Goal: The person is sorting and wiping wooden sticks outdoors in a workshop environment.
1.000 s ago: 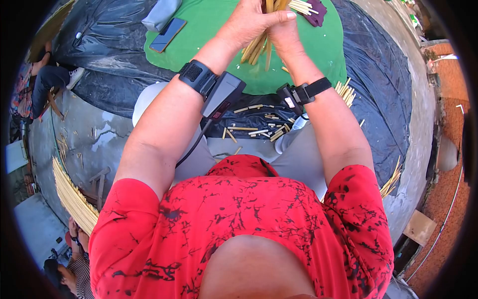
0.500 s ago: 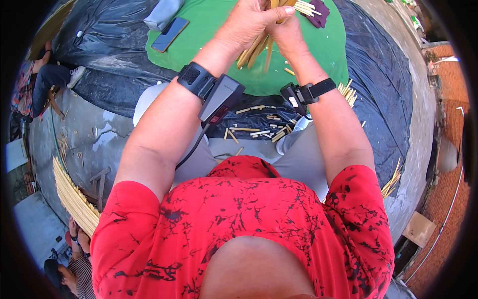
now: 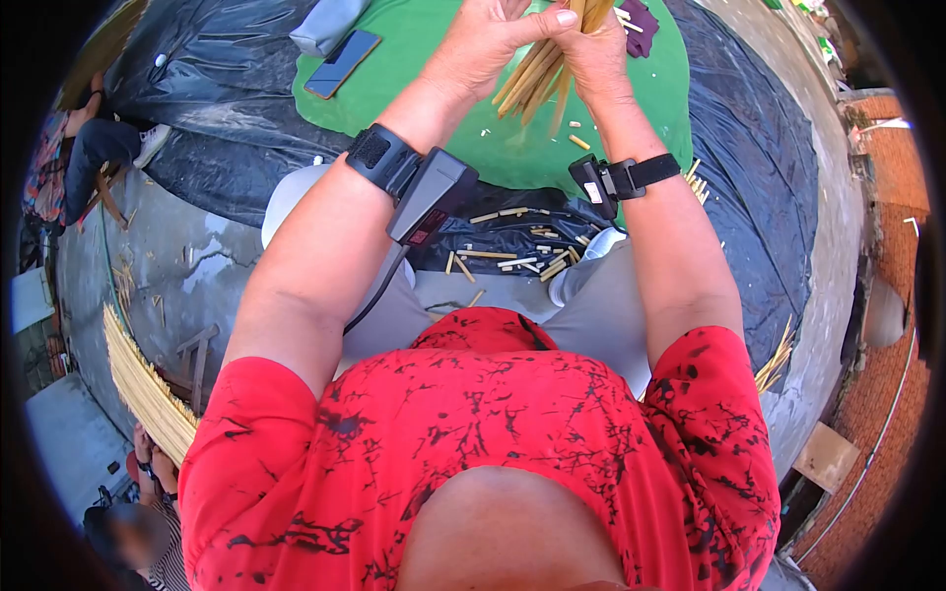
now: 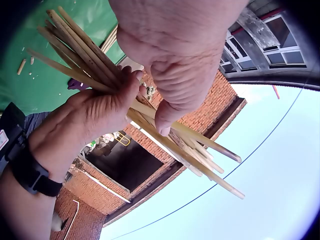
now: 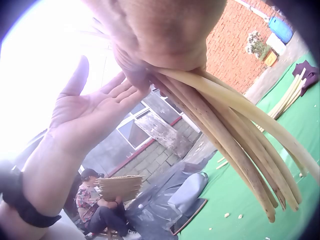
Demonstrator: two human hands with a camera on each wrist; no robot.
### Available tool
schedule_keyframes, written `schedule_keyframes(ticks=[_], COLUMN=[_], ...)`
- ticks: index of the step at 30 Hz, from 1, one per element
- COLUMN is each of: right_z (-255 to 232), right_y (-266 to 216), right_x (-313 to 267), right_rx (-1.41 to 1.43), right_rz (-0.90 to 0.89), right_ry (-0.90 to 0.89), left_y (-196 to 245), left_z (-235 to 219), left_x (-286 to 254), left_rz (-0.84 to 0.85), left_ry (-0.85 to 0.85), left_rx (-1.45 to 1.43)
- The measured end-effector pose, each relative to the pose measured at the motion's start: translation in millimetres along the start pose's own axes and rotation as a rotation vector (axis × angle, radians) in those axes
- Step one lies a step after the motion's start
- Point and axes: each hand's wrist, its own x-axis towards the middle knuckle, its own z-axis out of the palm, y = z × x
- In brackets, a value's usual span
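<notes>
At the top of the head view, my right hand (image 3: 598,64) grips a loose bundle of thin pale-brown sticks (image 3: 537,81) around its middle. The sticks' lower ends fan out above the green cloth (image 3: 463,118). Beside it my left hand (image 3: 483,44) has its fingers extended. In the right wrist view the left hand (image 5: 82,112) shows an open palm, thumb raised, fingertips right at the gripping hand. The left wrist view shows the right hand (image 4: 102,112) wrapped about the sticks (image 4: 82,47), their other ends jutting past it.
A phone (image 3: 342,65) and a grey-blue pouch (image 3: 330,25) lie on the green cloth, left. A dark purple cloth (image 3: 641,28) with sticks lies right. Short cut pieces (image 3: 554,268) litter the black sheet near my legs. Two other people sit at the left.
My right hand has moved to the right with the bundle, and the sticks' lower ends have swung right and up. The left hand stays beside it, shifted slightly left.
</notes>
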Motion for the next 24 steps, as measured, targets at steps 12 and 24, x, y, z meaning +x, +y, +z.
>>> schedule_keyframes(ticks=[12, 24], right_z=[10, 13], right_y=[5, 15], right_x=[-2, -8], right_rx=[-0.094, -0.224], right_rz=[-0.059, 0.005], right_ry=[0.003, -0.013], left_y=[-10, -9], left_z=[-5, -8], left_x=[0, 0], left_rz=[0.026, 0.009], left_ry=[-0.135, -0.163], left_rx=[0.265, 0.173])
